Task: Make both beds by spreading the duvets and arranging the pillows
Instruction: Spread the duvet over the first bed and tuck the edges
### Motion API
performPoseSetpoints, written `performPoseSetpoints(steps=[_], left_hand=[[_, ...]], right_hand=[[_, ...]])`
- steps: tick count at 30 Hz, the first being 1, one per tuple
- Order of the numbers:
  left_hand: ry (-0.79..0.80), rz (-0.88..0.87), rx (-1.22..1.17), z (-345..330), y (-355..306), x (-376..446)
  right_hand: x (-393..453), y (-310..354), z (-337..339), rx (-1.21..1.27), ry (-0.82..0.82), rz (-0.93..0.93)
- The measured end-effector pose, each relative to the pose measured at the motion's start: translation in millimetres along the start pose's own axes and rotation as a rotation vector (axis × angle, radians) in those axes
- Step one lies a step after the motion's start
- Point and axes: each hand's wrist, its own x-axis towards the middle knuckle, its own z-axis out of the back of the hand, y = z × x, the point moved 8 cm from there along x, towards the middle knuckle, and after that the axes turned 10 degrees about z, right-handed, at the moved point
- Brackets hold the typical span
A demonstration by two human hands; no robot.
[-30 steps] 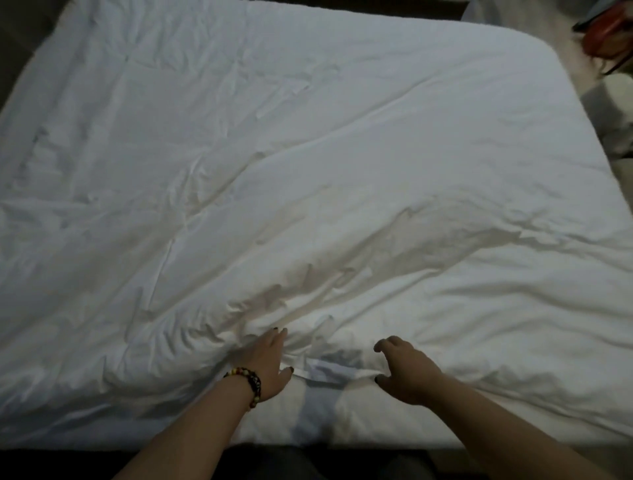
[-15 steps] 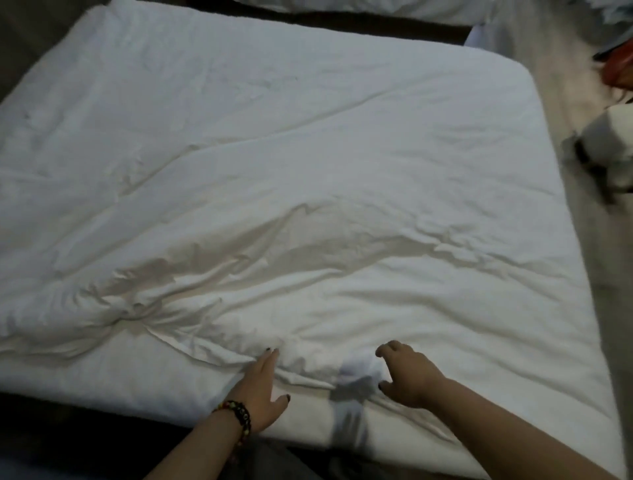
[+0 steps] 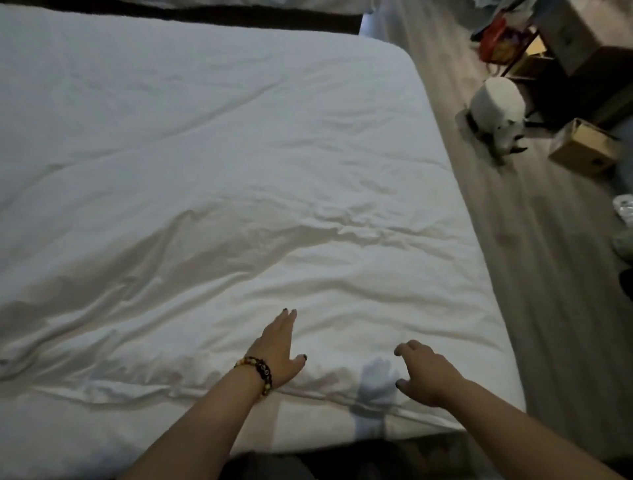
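Observation:
A white duvet [image 3: 239, 154] lies spread over the bed, wrinkled across its near half, with its near edge running just above the bare white sheet [image 3: 102, 438]. My left hand [image 3: 279, 349], wearing a beaded bracelet, rests flat on the duvet close to that edge, fingers straight. My right hand [image 3: 423, 373] hovers over the same edge with loosely curled fingers and holds nothing; its shadow falls on the duvet beside it. No pillow is in view. A strip of a second bed [image 3: 239, 2] shows at the top.
Grey wooden floor [image 3: 513, 240] runs along the bed's right side. On it stand a white round stool [image 3: 496, 99], a cardboard box [image 3: 582, 147], dark furniture [image 3: 589, 78] and a red bag [image 3: 493, 41]. A dark gap separates the two beds.
The view has swung right, bringing the bed's right corner and the floor into sight. Both hands have slid right along the duvet's near edge, and the fold there lies flatter.

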Motion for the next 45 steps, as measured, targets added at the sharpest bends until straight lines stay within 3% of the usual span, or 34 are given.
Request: performPoseSetpoints(steps=[6,10,18,24,28,32,37,40,45], left_hand=[[0.032,0.079,-0.027,-41,-40,5],[-0.054,0.195,-0.089,-61,-77,6],[-0.143,0.408,-0.294,-129,-150,-21],[-0.159,0.579,-0.565,-186,-161,-13],[-0.220,0.873,-0.883,-222,-130,8],[-0.110,1.119,-1.237,-272,-128,9],[-0.188,1.163,-1.496,-331,-135,34],[-0.149,1.138,-1.700,-340,-173,36],[-0.230,1.040,-1.699,-357,-266,31]], right_hand=[[8,-50,26,0.056,-0.062,0.083],[12,-97,43,0.201,-0.082,0.163],[-14,-175,76,0.104,0.032,0.350],[-9,-197,75,-0.012,0.110,0.374],[11,-194,52,-0.084,0.173,0.399],[19,-194,28,-0.168,0.283,0.437],[36,-200,17,-0.234,0.330,0.520],[44,-214,9,-0.289,0.380,0.576],[37,-240,1,-0.357,0.495,0.725]])
